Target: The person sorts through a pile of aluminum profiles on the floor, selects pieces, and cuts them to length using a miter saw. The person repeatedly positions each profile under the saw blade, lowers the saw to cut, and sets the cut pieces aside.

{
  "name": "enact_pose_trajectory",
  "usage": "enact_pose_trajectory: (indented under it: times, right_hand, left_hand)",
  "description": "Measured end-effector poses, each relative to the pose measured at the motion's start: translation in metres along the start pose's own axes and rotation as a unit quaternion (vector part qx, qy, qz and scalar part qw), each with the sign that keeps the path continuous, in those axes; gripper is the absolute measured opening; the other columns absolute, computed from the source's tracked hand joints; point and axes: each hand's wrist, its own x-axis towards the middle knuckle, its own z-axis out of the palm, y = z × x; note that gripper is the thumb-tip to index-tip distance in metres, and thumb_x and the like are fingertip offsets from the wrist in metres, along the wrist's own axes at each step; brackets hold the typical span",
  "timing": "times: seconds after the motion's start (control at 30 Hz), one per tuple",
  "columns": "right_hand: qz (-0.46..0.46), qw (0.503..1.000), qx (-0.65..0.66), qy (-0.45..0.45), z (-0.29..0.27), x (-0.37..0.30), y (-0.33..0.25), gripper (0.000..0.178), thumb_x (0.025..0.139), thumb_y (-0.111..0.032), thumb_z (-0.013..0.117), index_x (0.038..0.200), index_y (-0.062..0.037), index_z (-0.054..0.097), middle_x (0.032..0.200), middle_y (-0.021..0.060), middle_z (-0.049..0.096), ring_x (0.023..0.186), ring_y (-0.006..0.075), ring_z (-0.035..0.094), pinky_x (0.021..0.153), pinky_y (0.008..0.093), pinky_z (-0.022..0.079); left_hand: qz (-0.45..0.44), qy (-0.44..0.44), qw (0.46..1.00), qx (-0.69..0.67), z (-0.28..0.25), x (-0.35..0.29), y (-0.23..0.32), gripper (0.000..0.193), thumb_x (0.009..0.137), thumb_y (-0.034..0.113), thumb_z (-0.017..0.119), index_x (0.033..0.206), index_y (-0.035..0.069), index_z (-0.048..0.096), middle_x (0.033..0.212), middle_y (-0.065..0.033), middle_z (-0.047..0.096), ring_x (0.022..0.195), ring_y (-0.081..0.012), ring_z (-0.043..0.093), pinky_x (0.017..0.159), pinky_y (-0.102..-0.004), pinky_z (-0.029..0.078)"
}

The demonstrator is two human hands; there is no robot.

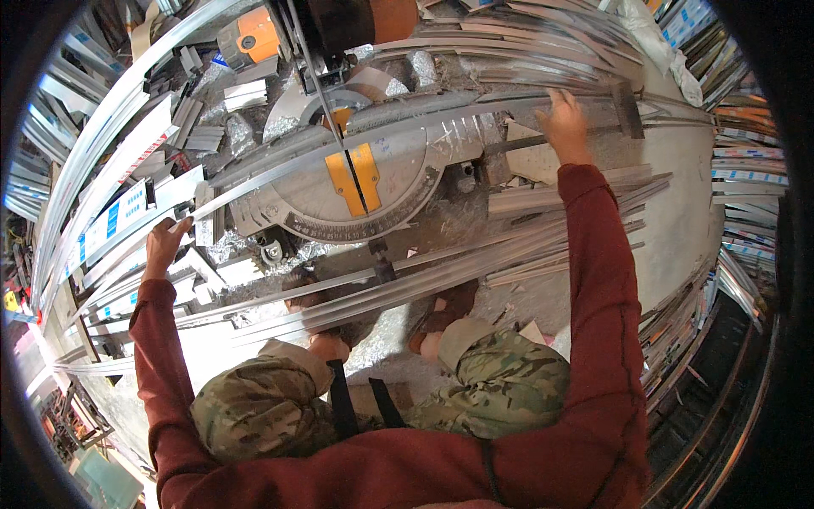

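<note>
A long, thin silvery metal strip [263, 176] lies across the base of a miter saw [275, 204], passing over the yellow slotted insert [353, 180] below the blade. My left hand [166, 243] pinches the strip near its left end, beside the saw base. Farther right, my right hand [566, 127] is at the strip's far side, its thumb and fingers apart over the metal; how firmly it touches cannot be made out. The upright blade [315, 76] stands over the insert, under a dark and orange saw head [352, 21].
Long metal profiles [407, 297] lie between my feet and the saw. Short offcuts [203, 138] litter the left side. Stacked profiles [750, 170] line the right edge. A dark block [627, 110] stands beyond my right hand. An orange part [254, 38] sits behind the saw.
</note>
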Motion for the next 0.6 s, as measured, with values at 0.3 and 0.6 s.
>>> enact_pose_trajectory:
  times: [0.3, 0.6]
  right_hand:
    - [0.120, 0.992, 0.025, -0.035, -0.062, -0.043, 0.030, 0.052, 0.088, -0.026, 0.071, 0.135, -0.0076, 0.059, 0.138, 0.0210, 0.056, 0.126, 0.0392, 0.054, 0.106, 0.0467, 0.043]
    - [-0.131, 0.918, 0.234, 0.292, -0.245, 0.080, -0.097, 0.055, 0.093, -0.044, 0.064, 0.124, 0.0009, 0.065, 0.110, 0.0206, 0.068, 0.104, 0.0335, 0.065, 0.092, 0.0415, 0.049]
  left_hand:
    - [0.044, -0.007, 0.998, 0.048, 0.031, 0.021, 0.065, 0.074, 0.084, 0.072, 0.062, 0.099, 0.000, 0.073, 0.092, -0.0277, 0.072, 0.092, -0.0441, 0.070, 0.084, -0.0496, 0.053]
    - [0.080, 0.002, 0.996, 0.030, 0.052, 0.029, 0.091, 0.087, 0.079, 0.078, 0.064, 0.086, -0.009, 0.071, 0.087, -0.0302, 0.070, 0.088, -0.0451, 0.069, 0.079, -0.0498, 0.052]
